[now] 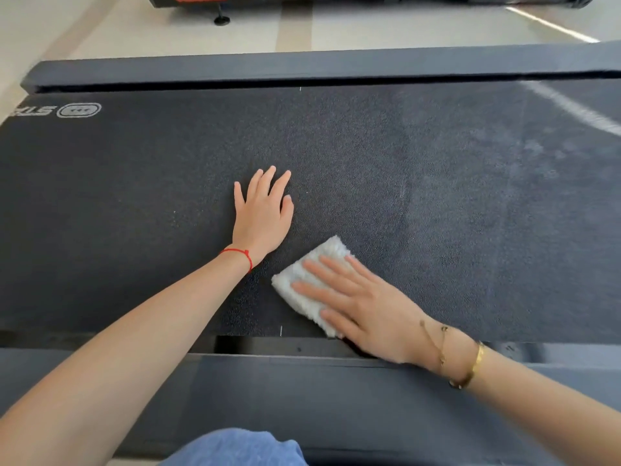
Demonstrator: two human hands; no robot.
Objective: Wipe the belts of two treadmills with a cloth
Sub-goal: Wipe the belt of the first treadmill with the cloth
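2 flat hands on a treadmill belt (pixel 437 183).
The right hand (pixel 366 311) presses a white cloth (pixel 302 274) near the belt's near edge; the left hand (pixel 263 210) rests spread, grasping nothing.

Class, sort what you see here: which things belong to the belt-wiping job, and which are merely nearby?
Belongs to the job:
- white cloth, pressed flat by the right hand
- treadmill belt
- left hand, resting flat on the belt

Merely nearby:
- side rail
- black machine base across the floor
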